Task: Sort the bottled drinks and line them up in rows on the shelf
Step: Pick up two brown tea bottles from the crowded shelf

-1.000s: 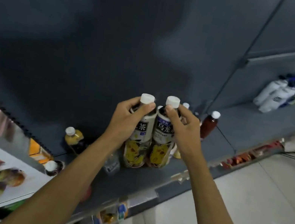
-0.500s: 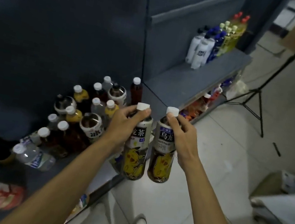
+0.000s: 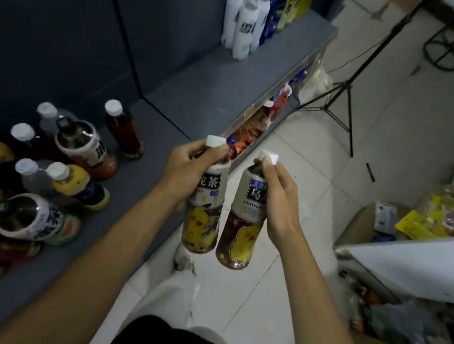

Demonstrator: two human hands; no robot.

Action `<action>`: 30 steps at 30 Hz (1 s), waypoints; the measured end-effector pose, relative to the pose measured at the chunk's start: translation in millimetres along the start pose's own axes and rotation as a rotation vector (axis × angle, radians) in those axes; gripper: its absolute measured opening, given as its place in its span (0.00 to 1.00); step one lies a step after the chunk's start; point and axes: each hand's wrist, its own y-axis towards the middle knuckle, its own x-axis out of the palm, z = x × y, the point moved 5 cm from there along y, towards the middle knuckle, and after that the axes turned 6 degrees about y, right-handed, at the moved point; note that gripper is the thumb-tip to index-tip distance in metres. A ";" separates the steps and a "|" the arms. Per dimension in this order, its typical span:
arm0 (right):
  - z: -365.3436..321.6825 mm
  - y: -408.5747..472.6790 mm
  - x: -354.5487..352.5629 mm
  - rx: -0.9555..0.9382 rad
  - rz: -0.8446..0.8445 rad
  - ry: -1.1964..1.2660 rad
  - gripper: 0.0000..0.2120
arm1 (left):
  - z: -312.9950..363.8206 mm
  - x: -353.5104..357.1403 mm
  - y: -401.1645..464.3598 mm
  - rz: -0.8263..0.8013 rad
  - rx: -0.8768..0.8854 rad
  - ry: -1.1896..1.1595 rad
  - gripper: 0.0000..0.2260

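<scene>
Two tea bottles, upright, necks pinched: left hand (image 3: 186,170) w/ left bottle (image 3: 204,213), right hand (image 3: 277,199) w/ right bottle (image 3: 243,229), off the shelf (image 3: 219,85) front edge; sorted rows toward far end.

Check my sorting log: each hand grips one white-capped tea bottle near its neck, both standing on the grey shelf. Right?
Not quite. The head view shows the left hand and right hand holding the left tea bottle and right tea bottle in the air over the floor, off the grey shelf.
</scene>
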 end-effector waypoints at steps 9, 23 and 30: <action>-44.1 86.5 -18.4 -0.033 0.035 -0.041 0.13 | 41.4 52.6 89.4 -0.129 0.006 0.033 0.10; -80.5 266.2 -70.2 0.010 -0.049 0.142 0.15 | 98.3 138.6 227.1 -0.017 -0.017 0.106 0.10; -122.0 351.5 -55.1 0.041 -0.214 0.125 0.12 | 129.0 149.6 276.8 0.091 0.034 0.067 0.05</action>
